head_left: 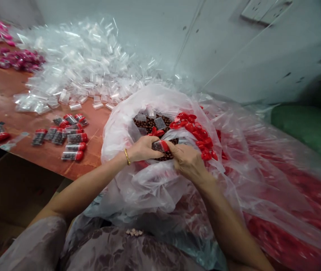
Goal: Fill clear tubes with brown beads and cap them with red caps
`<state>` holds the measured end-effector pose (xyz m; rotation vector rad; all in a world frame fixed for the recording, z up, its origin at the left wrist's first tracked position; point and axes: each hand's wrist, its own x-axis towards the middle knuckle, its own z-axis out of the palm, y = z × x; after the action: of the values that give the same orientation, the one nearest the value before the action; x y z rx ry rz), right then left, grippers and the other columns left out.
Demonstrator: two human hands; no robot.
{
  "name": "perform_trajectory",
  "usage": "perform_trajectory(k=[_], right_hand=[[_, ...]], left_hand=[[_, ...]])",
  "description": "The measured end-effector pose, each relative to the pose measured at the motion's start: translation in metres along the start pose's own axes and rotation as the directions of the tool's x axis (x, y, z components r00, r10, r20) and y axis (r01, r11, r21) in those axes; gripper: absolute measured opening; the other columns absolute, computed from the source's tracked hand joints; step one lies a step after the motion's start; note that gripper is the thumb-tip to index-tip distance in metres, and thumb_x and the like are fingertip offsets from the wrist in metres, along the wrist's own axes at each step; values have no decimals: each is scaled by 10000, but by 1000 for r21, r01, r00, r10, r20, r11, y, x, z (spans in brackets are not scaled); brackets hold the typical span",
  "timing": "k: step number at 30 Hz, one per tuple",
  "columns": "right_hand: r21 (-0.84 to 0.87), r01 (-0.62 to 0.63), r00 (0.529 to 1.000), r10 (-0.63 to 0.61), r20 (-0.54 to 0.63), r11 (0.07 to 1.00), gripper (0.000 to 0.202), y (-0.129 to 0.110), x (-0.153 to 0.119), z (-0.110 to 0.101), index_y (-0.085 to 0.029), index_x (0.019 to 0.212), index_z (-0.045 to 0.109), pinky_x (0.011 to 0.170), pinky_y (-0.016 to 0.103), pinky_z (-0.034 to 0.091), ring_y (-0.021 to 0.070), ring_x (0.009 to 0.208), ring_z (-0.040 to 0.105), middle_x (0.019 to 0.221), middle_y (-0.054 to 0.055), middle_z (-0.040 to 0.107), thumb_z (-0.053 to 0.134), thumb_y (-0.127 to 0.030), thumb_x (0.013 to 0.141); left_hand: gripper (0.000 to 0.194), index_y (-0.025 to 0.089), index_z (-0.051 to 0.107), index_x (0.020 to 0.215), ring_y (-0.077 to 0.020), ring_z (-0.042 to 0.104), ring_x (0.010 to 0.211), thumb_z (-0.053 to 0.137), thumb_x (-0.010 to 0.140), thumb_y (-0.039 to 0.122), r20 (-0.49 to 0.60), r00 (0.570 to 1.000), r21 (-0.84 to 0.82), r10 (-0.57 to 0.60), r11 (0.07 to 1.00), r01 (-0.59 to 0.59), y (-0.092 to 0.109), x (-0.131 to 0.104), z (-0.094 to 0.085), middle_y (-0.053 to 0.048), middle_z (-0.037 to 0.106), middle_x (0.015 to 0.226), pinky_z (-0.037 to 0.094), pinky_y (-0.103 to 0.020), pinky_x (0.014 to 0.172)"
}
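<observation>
Container (158,146), small and clear, lies between your hands over the mouth of the plastic bag (149,98), its long axis running roughly crosswise. Your left hand (143,148) pinches its body; your right hand (188,159), nearer the red cap (165,145), grips that end.

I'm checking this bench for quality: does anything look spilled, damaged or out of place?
Nothing looks plainly spilled or damaged. Only mildly odd: a red-capped tube at far left lies apart from the cluster of filled tubes.
</observation>
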<state>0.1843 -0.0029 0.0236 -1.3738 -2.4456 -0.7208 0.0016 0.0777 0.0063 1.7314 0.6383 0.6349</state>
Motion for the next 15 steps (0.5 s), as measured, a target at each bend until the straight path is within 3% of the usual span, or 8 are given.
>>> perform_trajectory(k=[4,7,11,15], right_hand=[[5,-125,992,125,-30,992,676,-21,-2,8,-66,1480,278,527,310,409,199,588,510,703,68,574,378,-63,811],[130,-218,974,224,-34,967,716,-34,1,9,-82,1514,158,580,324,492,216,668,572,837,100,612,363,-92,828],[305,-230,967,253,-39,924,596,-33,7,3,-158,1488,250,728,356,550,225,834,624,955,108,629,356,-159,902],[250,-286,954,299,-18,925,492,-33,12,5,-113,1427,380,689,373,551,236,786,626,897,131,631,325,-216,948]], left_hand=[[287,149,518,690,-80,419,559,690,601,361,-13,1000,-87,-8,996,6,-5,3,0,43,483,603,317,-196,496],[311,145,524,698,-79,423,568,703,586,374,-25,999,-160,-31,987,26,-5,3,1,42,484,614,328,-196,509],[284,144,510,695,-72,409,572,683,588,344,-36,999,-223,-26,975,17,-3,2,0,47,466,620,328,-194,521],[243,145,518,701,-70,401,559,659,571,293,-32,998,-206,-50,978,42,-2,3,-1,53,449,604,309,-188,502]])
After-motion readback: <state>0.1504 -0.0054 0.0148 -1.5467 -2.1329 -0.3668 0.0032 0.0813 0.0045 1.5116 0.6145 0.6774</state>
